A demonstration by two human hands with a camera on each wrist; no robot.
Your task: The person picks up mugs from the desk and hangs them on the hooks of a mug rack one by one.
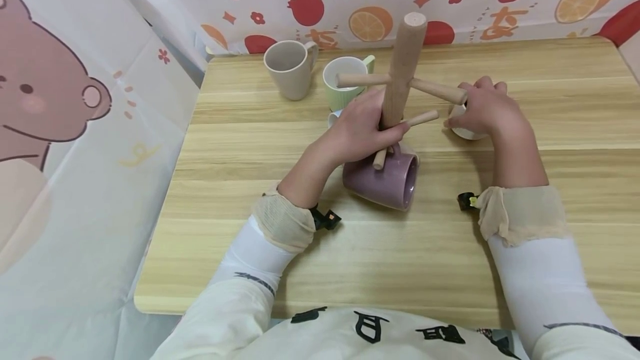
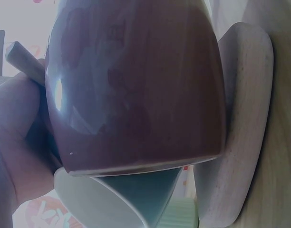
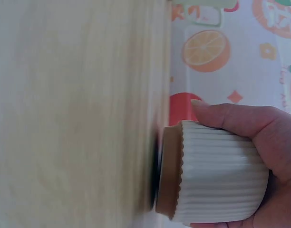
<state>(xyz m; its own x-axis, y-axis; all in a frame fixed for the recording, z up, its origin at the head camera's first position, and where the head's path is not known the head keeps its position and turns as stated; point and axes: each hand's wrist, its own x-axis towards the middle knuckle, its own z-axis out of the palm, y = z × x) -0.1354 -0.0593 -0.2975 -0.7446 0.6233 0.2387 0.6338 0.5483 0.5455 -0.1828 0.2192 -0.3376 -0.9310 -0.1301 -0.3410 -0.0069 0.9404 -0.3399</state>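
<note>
My left hand (image 1: 361, 129) grips the lower post of a wooden mug tree (image 1: 404, 60). From a low peg a purple mug (image 1: 375, 182) hangs by its handle, tilted, its mouth to the right; it fills much of the left wrist view, beside the round wooden base (image 2: 250, 118). My right hand (image 1: 487, 107) holds a white ribbed cup (image 3: 221, 171) just right of the tree. The cup's tan band faces the tabletop; whether it touches the wood I cannot tell. Behind the left hand, a pale mug (image 1: 333, 119) is mostly hidden.
A beige mug (image 1: 292, 74) stands at the table's back left. Beside it is a light green mug (image 1: 345, 79), partly behind a peg. The wood-grain tabletop (image 1: 240, 182) ends at a fruit-patterned curtain (image 1: 340, 10). Bare pegs stick out from the post.
</note>
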